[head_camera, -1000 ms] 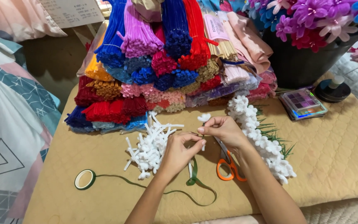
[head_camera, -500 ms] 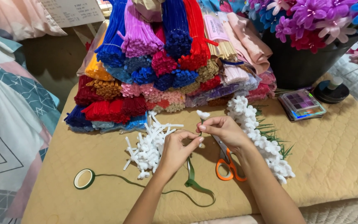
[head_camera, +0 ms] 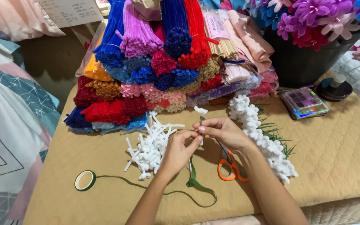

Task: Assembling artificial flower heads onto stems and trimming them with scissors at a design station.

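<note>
Both hands meet over the middle of the desk (head_camera: 338, 158): the left hand (head_camera: 180, 150) has its fingers curled and pinched, and the right hand (head_camera: 226, 131) pinches toward it, the two closed together on a thin green stem (head_camera: 201, 121) that carries a small white fuzzy piece (head_camera: 200, 110) at its top. The stem stands nearly upright between the fingertips. From under the hands a strip of green tape (head_camera: 196, 183) trails toward the near edge and loops back left to its roll (head_camera: 85, 180), which lies flat and well apart. Orange-handled scissors (head_camera: 230, 168) lie just beneath the right wrist, touching nothing I can make out but the quilted tan cover.

Left of the hands sits a loose heap of short white fuzzy pieces (head_camera: 151, 146). To the right runs a long row of finished white blossoms (head_camera: 263, 137) with green needle-like leaves (head_camera: 278, 135) poking out beside it.

Farther back rises a big stack of bundled fuzzy stems (head_camera: 155, 71) (blue, purple, red, pink, orange, tan). Beside it, to the right, lie a small clear box of purple beads (head_camera: 305, 102) and a round black container (head_camera: 334, 88), with a dark bucket of made-up flowers (head_camera: 313, 25) behind them.
</note>
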